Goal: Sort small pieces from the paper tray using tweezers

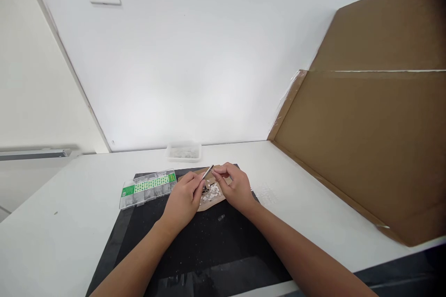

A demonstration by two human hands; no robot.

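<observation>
My left hand [184,196] is closed around a slim, pointed tool [208,172], silvery with a dark edge; its exact kind does not show. My right hand [235,186] faces it, thumb and forefinger pinched together close by the tool's tip. Whatever small thing lies in that pinch is too small to make out. Below both hands, many small white pieces [213,192] and some dark bits lie on a brown sheet [206,206]. The sheet rests on a black mat [209,241], partly hidden by my hands.
A clear compartment case [148,189] with a green label sits at the mat's left. Against the wall stands a translucent white tray [184,152] with pale contents. A large cardboard sheet [362,139] rises at the right. Small clear pieces [265,193] lie right of the mat.
</observation>
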